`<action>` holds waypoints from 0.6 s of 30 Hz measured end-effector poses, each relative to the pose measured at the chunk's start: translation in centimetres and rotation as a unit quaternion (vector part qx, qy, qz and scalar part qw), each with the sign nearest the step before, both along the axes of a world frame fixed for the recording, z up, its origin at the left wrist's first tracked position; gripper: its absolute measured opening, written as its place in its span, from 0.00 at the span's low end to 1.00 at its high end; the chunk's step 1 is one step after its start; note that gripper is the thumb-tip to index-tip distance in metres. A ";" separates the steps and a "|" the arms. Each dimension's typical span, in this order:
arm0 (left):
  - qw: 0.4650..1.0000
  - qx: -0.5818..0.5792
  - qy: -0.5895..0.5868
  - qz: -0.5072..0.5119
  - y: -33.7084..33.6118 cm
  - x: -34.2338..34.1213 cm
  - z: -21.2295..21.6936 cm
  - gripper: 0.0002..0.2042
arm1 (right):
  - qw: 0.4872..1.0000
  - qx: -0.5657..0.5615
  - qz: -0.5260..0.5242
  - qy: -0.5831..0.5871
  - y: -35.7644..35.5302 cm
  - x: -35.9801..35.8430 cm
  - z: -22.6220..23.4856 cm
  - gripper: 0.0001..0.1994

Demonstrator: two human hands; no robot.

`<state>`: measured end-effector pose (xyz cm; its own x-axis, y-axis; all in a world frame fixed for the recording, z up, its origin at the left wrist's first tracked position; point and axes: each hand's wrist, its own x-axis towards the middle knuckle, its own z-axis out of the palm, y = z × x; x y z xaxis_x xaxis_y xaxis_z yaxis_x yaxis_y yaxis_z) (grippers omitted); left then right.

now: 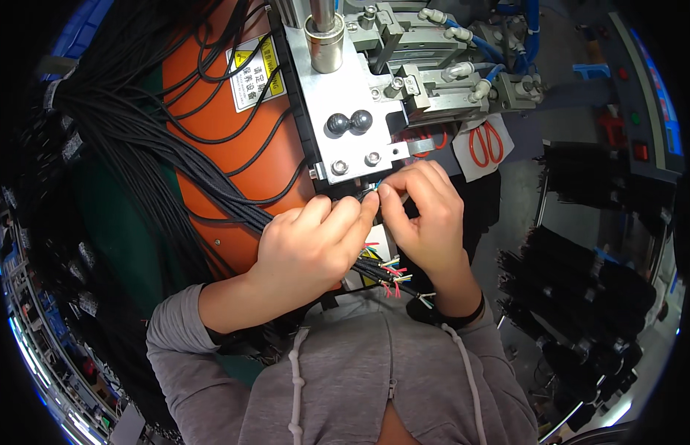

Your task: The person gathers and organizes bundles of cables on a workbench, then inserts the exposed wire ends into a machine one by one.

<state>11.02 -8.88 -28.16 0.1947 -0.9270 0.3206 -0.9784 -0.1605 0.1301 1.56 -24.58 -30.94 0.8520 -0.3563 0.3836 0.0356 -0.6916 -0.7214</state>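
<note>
My left hand (312, 236) and my right hand (425, 211) meet fingertip to fingertip just below the front edge of a metal machine head (337, 96). Between the pinched fingers show thin coloured wires (377, 186), some blue-green, at the end of a cable mostly hidden by the left fingers. Both hands are closed on these wires. Below them, close to my body, lies a bunch of black cables (376, 271) with stripped ends fanning out in red, white, yellow and green.
A large bundle of black cables (160, 133) spreads over the orange machine surface (230, 152) at left. Pneumatic cylinders (426, 52) with blue hoses stand behind at right. Red-handled scissors (486, 144) lie on a pale cloth. More black cables (582, 289) hang on a rack at right.
</note>
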 end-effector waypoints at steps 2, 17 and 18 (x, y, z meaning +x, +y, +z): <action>1.000 0.002 -0.005 0.009 -0.1 -0.3 0.1 0.19 | 1.000 -0.005 0.002 0.015 0.1 0.1 0.0 0.05; 0.997 -0.013 0.062 0.037 -0.5 0.1 -0.1 0.16 | 0.964 0.259 -0.035 0.045 0.4 -0.3 -2.9 0.05; 0.997 -0.023 0.060 0.035 -0.3 0.2 -0.2 0.15 | 0.964 0.259 -0.035 0.045 0.4 -0.1 -2.7 0.05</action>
<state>11.24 -9.16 -28.34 0.2984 -0.8942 0.3338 -0.9420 -0.2197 0.2536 1.42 -24.14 -33.62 0.8401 -0.5385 0.0650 -0.0765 -0.2362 -0.9687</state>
